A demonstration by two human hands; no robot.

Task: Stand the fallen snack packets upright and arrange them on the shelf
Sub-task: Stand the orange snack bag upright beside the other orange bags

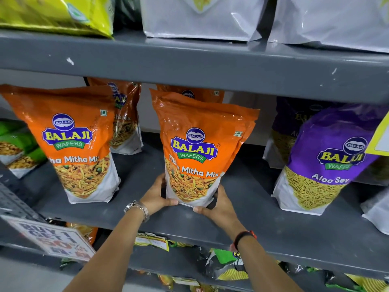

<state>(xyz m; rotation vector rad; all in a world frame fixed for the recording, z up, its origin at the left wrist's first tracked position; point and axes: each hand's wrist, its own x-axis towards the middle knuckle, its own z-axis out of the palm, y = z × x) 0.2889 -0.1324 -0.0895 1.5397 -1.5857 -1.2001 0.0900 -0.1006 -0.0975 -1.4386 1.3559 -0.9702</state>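
An orange Tikha Mitha Mix packet stands upright in the middle of the grey shelf, leaning slightly back. My left hand grips its lower left corner and my right hand grips its lower right corner. A second orange packet stands upright to the left. Two more orange packets stand behind, one at the back left and one mostly hidden behind the held packet.
A purple Aloo Sev packet stands at the right, another purple one behind it. Green packets sit at far left. The upper shelf overhangs closely. A price sign hangs at lower left.
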